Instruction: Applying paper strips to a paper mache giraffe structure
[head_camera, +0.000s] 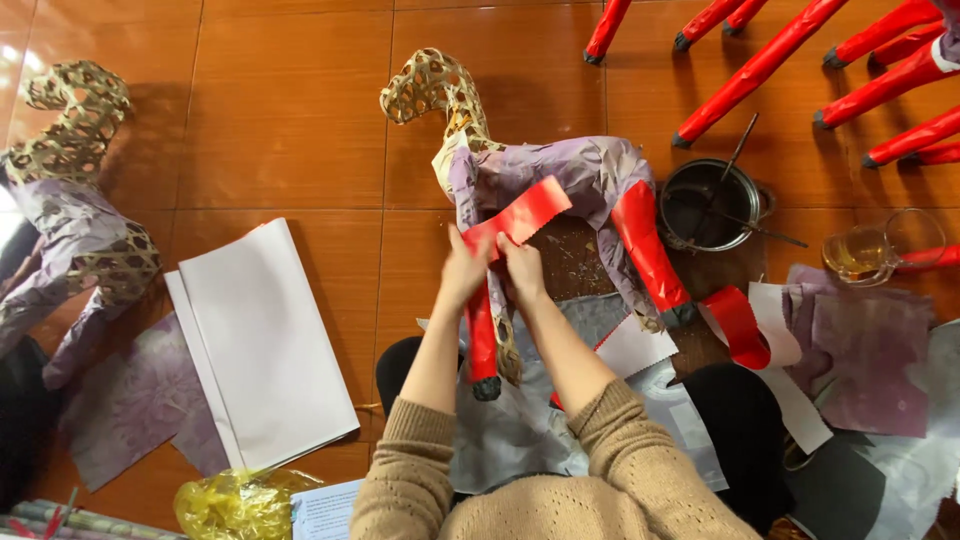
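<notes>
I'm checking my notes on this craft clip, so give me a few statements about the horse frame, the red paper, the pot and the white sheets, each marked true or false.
1. Both hands, left hand and right hand, press a red paper strip against the woven horse-shaped frame. True.
2. The frame's head is fully covered in paper. False: the head's lattice is bare.
3. The round dark metal pot has a stick resting in it. True.
4. The stack of white paper sheets lies to the person's right. False: it lies to their left.
5. One rear leg is wrapped in red. True.
</notes>
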